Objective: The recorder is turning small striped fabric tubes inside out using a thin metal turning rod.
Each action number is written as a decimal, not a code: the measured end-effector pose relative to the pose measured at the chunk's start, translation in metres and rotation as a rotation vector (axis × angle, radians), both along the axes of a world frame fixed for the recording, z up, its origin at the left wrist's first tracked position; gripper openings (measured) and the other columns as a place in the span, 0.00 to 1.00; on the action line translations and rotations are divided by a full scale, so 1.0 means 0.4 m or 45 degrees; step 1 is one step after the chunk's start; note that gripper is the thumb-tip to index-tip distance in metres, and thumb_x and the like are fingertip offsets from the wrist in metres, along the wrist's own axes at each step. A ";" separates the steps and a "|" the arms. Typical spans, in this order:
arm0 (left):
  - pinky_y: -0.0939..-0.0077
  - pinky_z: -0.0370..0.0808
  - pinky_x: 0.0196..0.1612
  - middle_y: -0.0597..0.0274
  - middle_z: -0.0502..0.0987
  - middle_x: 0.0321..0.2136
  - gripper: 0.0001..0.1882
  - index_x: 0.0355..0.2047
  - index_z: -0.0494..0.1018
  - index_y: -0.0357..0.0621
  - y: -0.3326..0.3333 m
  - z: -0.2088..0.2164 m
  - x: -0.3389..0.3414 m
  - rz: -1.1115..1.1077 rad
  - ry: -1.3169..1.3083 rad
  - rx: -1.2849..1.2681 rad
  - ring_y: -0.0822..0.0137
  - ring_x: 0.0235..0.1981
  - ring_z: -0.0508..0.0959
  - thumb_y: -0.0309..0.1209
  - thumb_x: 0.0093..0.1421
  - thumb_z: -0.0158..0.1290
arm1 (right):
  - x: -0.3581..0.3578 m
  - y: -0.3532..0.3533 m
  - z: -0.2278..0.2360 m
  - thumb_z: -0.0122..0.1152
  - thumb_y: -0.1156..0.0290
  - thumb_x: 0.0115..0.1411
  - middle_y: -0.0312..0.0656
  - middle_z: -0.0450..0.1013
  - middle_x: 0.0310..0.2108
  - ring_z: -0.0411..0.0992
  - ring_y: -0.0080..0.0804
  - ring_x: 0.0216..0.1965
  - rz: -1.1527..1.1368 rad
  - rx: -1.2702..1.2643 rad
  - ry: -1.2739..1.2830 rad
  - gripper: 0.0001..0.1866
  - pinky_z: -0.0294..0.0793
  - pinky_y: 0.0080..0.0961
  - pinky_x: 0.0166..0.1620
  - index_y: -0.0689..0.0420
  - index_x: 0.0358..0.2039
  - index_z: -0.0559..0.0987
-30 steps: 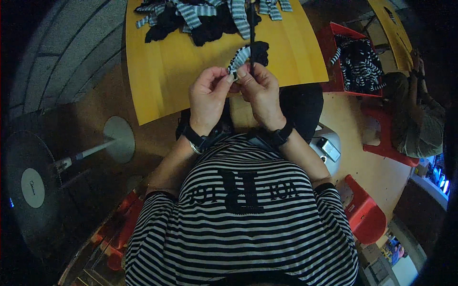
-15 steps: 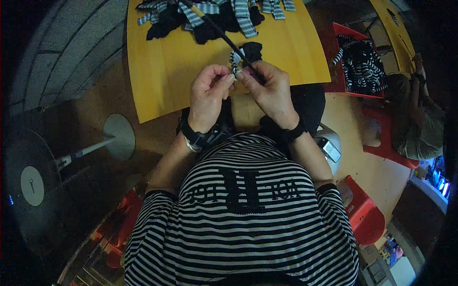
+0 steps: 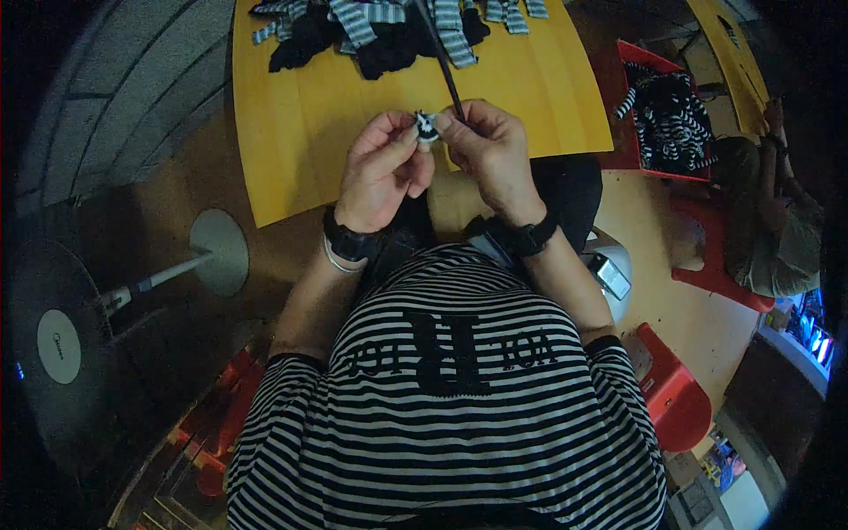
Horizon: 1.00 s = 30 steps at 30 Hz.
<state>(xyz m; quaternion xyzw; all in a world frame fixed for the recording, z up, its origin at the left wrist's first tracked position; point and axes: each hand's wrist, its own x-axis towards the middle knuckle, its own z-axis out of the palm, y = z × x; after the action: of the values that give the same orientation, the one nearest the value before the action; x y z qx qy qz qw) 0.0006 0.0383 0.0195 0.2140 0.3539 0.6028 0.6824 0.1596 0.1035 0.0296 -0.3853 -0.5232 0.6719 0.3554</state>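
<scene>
Between my two hands, over the near edge of the yellow table (image 3: 309,163), is a small bunched black-and-white fabric piece (image 3: 426,126). My left hand (image 3: 378,177) is closed, pinching its left side between thumb and fingers. My right hand (image 3: 490,155) is closed around a thin dark rod (image 3: 446,75), which sticks out forward past the fingers. The right thumb tip also meets the fabric piece. Most of the rod's held end is hidden inside the right hand.
Black pieces and grey-white striped strips (image 3: 353,22) lie heaped at the table's far side. To the right, a red bin (image 3: 629,157) holds striped pieces, and a person (image 3: 777,238) sits nearby. Red stools (image 3: 676,406) flank me; a standing fan (image 3: 62,344) is at left.
The fabric piece, which hung out beyond my fingertips, is now bunched between them. The rod has swung to a steeper angle. My left hand has turned, and both hands have risen slightly.
</scene>
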 end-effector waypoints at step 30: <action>0.82 0.66 0.28 0.62 0.78 0.33 0.06 0.43 0.73 0.41 -0.006 -0.037 0.010 -0.006 -0.181 -0.004 0.73 0.28 0.73 0.27 0.66 0.52 | -0.012 0.003 -0.065 0.56 0.73 0.67 0.36 0.75 0.31 0.74 0.19 0.29 0.117 0.088 0.266 0.06 0.77 0.19 0.32 0.63 0.38 0.74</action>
<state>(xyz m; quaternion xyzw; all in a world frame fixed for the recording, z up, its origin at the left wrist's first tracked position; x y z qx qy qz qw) 0.0047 0.0359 0.0045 0.1703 0.3049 0.6144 0.7075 0.1549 0.1047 0.0035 -0.2763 -0.5235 0.7054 0.3899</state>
